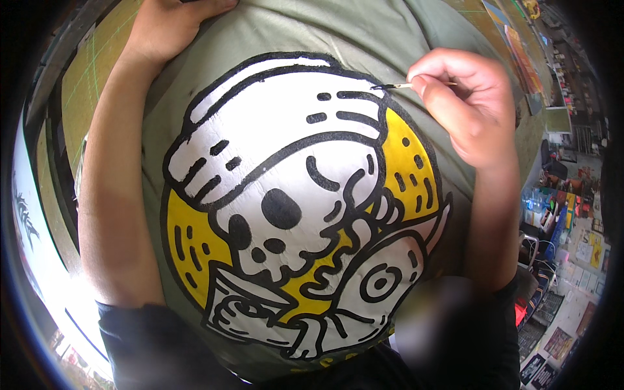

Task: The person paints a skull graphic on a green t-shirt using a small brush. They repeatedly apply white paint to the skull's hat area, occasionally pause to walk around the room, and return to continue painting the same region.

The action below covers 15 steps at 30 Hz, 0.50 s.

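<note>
The skull picture (300, 188) mid-cloth (383, 32) looks almost fully outlined, with perhaps touch-ups left at one o'clock, where my right fingers (439, 101) pinch a black-tipped stick (401, 86), while at eleven o'clock I cannot tell what my left fingers (211, 6) grip.

Extends the left forearm (120, 208) up the left side of the frame, with the left hand (170, 26) at the upper left, partly cut off by the top edge. Holds the right forearm (492, 221) upright along the right side, leans the right hand (473, 97) leftward at the upper right, and pinches with thumb (443, 106) and curled forefinger (442, 60)
</note>
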Available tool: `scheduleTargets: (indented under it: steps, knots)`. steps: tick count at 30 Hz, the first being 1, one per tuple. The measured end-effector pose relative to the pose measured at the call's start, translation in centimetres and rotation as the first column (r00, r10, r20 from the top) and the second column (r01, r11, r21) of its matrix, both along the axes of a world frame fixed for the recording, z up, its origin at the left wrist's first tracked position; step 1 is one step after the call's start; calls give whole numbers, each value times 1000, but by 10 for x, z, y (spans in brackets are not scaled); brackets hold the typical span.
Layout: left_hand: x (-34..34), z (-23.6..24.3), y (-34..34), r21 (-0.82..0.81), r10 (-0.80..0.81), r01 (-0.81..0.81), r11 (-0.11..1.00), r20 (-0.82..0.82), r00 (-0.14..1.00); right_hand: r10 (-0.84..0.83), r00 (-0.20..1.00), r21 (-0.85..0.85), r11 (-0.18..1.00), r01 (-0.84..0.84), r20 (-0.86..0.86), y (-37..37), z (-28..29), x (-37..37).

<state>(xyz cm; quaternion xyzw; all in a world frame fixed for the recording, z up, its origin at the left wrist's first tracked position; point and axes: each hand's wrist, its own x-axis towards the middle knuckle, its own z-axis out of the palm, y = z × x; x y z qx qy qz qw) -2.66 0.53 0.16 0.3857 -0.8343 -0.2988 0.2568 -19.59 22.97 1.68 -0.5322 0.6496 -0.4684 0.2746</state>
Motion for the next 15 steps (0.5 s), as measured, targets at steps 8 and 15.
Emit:
scheduleTargets:
  steps: [8,15]
  knots:
    - [1,-2,-3,-34,6,-6,999,2,1000,142,966,-61,985,-158,-216,-3,-6,11]
    - [0,-1,-1,-9,1,-1,1000,3,1000,162,964,-36,984,-173,-209,-3,-7,11]
